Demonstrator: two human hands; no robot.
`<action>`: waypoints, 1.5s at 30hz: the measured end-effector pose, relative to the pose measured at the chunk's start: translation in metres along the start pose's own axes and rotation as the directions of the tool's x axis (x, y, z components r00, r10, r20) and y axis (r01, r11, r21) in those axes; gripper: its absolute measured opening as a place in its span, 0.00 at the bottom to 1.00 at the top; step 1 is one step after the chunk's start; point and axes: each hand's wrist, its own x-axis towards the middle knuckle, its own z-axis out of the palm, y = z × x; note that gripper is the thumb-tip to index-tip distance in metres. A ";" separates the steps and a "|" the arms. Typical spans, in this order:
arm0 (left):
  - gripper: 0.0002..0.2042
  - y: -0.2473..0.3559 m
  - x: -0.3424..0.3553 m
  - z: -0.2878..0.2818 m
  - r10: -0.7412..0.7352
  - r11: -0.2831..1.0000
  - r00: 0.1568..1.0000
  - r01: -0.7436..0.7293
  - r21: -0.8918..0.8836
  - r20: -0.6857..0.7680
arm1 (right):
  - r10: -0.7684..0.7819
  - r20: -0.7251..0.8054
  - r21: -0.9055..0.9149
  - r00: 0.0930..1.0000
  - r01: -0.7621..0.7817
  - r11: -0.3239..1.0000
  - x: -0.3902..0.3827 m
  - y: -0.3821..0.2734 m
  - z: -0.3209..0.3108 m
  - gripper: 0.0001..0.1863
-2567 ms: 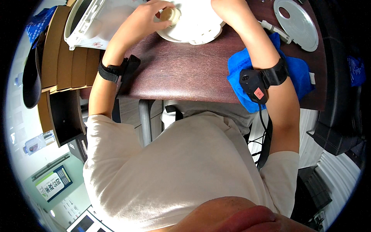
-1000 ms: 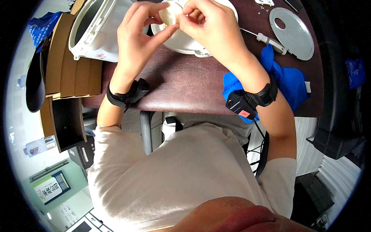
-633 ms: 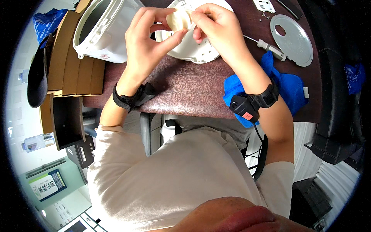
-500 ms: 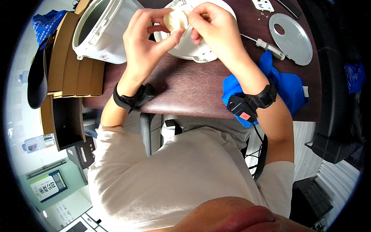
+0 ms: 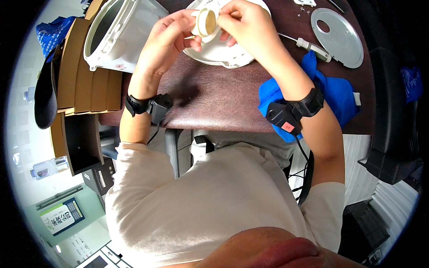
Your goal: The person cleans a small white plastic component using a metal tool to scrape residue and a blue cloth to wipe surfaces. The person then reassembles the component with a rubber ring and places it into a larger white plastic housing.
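Head view on my monitor: I can see the left hand (image 5: 170,35), but what has it got?

"From my seat, I make out a cream, round, cup-like plastic piece (image 5: 204,23). The left grip pinches it along its left side, and its round mouth faces toward the right hand (image 5: 245,23)."

And the right grip?

"Thumb and forefinger curl close to each other just beside the piece's rim. I can't tell whether they are pressed together or pinching something small."

Where does the piece sit, then?

"Held over a broad white round plastic lid (image 5: 228,54), which rests on the dark red-brown wood-grain counter (image 5: 214,98). I can't judge the height from here."

What else am I seeing nearby?

"Left of the lid, a white plastic tub with a flower print (image 5: 134,38), tipped so its opening faces left. Right of the lid, a screwdriver with a pale grey handle (image 5: 315,50), its shaft pointing at the lid, and near that a grey disc-like plate with a round hole (image 5: 342,44). I also have a bright blue crumpled cloth (image 5: 337,96) under the right forearm."
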 end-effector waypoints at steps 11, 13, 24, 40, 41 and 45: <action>0.20 -0.009 -0.003 -0.018 0.063 0.842 0.998 -0.052 -0.537 0.003 | 0.077 -0.055 0.470 0.996 -0.042 0.881 0.003 0.001 0.003 0.11; 0.19 -0.014 -0.005 -0.014 0.018 0.850 1.000 -0.008 -0.527 0.014 | 0.071 -0.070 0.418 0.995 -0.036 0.908 0.004 0.001 0.003 0.12; 0.19 -0.020 -0.005 0.009 -0.013 0.822 0.984 0.111 -0.558 0.176 | -0.012 -0.081 0.127 0.997 0.023 0.992 0.001 -0.003 -0.001 0.11; 0.22 -0.023 -0.013 0.017 0.051 0.962 0.996 -0.029 -0.273 0.074 | 0.006 -0.050 0.048 0.999 -0.004 0.999 -0.001 0.000 0.005 0.13; 0.22 -0.023 -0.015 0.018 0.068 0.964 0.995 -0.049 -0.262 0.067 | 0.085 0.000 0.121 0.996 -0.085 0.989 -0.001 -0.002 0.004 0.13; 0.22 -0.024 -0.018 0.022 0.110 0.952 0.994 -0.099 -0.288 0.023 | 0.236 0.147 0.276 0.961 -0.268 0.923 -0.003 -0.011 0.001 0.14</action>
